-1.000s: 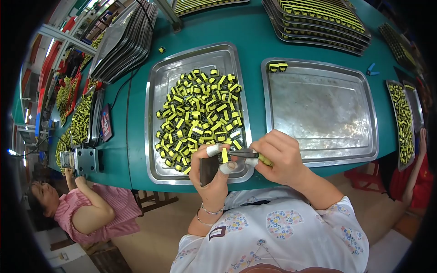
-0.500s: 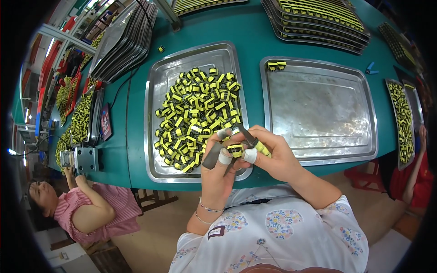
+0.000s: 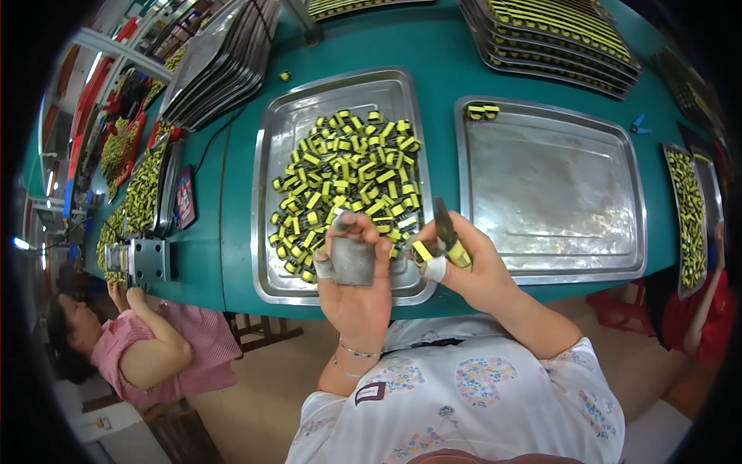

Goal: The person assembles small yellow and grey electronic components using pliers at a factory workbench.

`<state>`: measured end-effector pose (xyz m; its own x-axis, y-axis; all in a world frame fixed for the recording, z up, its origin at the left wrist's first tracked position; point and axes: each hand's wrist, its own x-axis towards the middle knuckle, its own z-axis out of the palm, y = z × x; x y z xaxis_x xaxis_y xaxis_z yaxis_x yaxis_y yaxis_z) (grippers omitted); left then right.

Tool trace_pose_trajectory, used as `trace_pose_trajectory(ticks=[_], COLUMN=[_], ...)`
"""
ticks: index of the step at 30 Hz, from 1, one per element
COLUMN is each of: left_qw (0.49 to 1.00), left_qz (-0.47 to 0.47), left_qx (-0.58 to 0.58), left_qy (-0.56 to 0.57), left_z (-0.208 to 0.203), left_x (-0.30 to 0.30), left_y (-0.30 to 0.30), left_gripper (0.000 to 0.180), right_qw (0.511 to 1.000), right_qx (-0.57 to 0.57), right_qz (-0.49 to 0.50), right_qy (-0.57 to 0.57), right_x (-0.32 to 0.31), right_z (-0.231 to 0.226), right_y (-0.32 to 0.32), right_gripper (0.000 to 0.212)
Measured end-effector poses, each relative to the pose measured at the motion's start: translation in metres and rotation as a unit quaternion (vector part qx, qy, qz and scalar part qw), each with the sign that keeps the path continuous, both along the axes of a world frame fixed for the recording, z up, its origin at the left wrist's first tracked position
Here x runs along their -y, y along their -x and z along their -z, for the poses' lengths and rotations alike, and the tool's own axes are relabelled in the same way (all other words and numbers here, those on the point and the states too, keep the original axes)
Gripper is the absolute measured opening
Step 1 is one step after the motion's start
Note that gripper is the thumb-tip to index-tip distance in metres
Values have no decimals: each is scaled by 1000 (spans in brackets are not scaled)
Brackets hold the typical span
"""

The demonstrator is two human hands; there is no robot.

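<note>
My right hand (image 3: 481,267) is closed around a hand tool (image 3: 457,251) with a dark pointed tip and a yellow-green handle part; its exact kind is unclear. The same hand pinches a small yellow-and-black transformer (image 3: 421,253) between thumb and fingers. White tape wraps the thumb. My left hand (image 3: 359,298) is turned palm up over the near edge of the left tray, fingers apart and loosely bent. A grey wrap (image 3: 353,261) covers part of it, and I see nothing gripped there. Many similar transformers (image 3: 340,178) lie heaped in the left metal tray (image 3: 267,155).
The right metal tray (image 3: 553,185) has a few transformers (image 3: 483,113) in its far left corner. Stacked filled trays (image 3: 553,46) stand behind it, bare trays (image 3: 220,66) at far left. Blue snips (image 3: 639,124) lie at right. A co-worker (image 3: 158,344) sits at left.
My hands have come apart. The left has moved left and turned palm up; the right keeps the tool and now holds the transformer alone. The whole view has shifted slightly.
</note>
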<state>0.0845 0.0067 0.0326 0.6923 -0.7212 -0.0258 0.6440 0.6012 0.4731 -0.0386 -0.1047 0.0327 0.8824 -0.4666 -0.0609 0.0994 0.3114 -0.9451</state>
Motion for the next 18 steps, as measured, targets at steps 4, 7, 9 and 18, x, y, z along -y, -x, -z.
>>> trace_pose_trajectory(ticks=[4, 7, 9, 18], left_qw=[999, 996, 988, 971], left_qz=[12, -7, 0, 7], left_qx=[23, 79, 130, 211], left_qy=[29, -35, -78, -110], left_z=[-1, -10, -14, -19], left_x=[5, 9, 9, 8], left_y=[0, 6, 8, 10], left_gripper=[73, 88, 101, 108], right_qw=[992, 979, 963, 925], right_qx=[11, 41, 55, 40], right_qz=[29, 55, 67, 82], right_qy=[118, 194, 256, 369], right_x=[-8, -12, -15, -20], right_z=[-2, -10, -9, -13], right_y=[-5, -14, -17, -19], right_gripper=[29, 34, 39, 48])
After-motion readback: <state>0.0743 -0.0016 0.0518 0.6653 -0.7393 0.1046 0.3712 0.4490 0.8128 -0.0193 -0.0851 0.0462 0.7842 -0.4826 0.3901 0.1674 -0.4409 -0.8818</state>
